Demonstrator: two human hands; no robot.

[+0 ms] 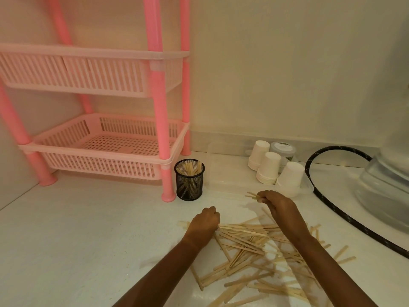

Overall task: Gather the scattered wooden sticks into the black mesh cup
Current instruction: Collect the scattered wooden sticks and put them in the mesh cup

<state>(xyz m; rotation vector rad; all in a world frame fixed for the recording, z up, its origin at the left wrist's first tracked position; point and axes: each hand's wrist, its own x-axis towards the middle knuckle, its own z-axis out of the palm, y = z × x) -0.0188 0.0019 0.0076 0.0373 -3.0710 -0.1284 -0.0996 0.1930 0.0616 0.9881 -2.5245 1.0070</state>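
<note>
Loose sticks [250, 251] nearest; mesh cup [189, 180] holds several.

Light: dim, warm yellowish cast over wall and countertop [77, 229].
Shadows: soft, faint beneath the pink rack [106, 151].
Glare: pale sheen on the countertop at the bottom edge.
Blur: overall softness; the right hand [276, 204] slightly smeared.
Distortion: wide-angle bending of rack posts.

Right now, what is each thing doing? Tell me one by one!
black mesh cup: upright, some sticks inside.
wooden sticks: most scattered on the counter.
right hand: closed on a few sticks, lifted.
left hand: curled, down on the pile's edge.
paper cups: upside down, stacked.
pink rack: both baskets look empty.
</note>
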